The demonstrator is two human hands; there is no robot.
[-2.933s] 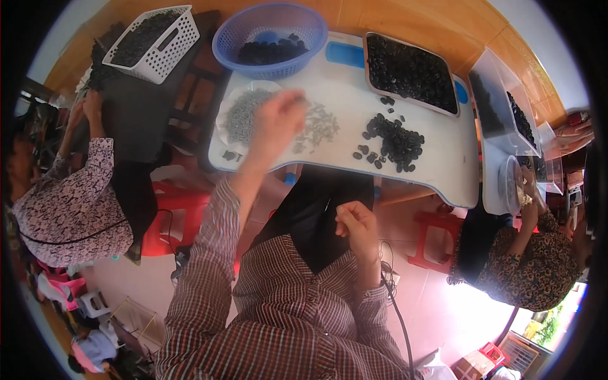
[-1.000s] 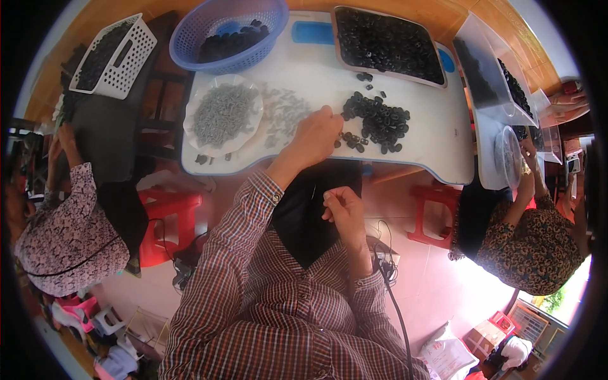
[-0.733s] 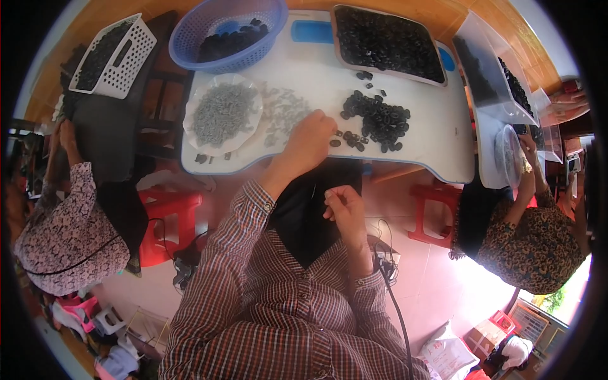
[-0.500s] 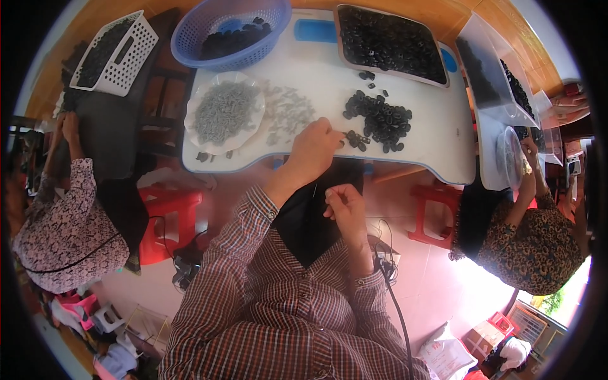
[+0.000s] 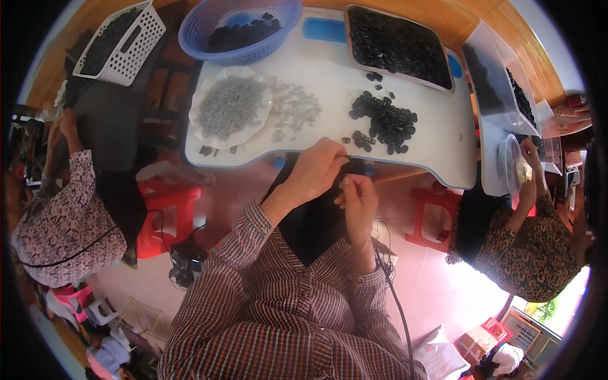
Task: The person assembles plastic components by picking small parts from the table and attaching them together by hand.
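My left hand is just off the table's front edge. Its thumb and fingers are pinched on a small black piece, of which only a dark sliver shows at the fingertips. Close below and to the right is my right hand, its fingers curled and pressed together; whatever they hold, if anything, is hidden. On the table beyond lies a pile of small black oval pieces, with a few looser pieces nearer the edge. To the left, small grey pieces fill a white scalloped plate, and more grey pieces lie scattered beside it.
A blue basket with black pieces stands at the back left of the white table. A tray of black pieces is at the back right. People work on both sides, near red stools and clear bins.
My left hand has drawn back from the loose black pieces to the table edge, toward my body. My right hand has risen slightly closer to it. The whole view has shifted a little.
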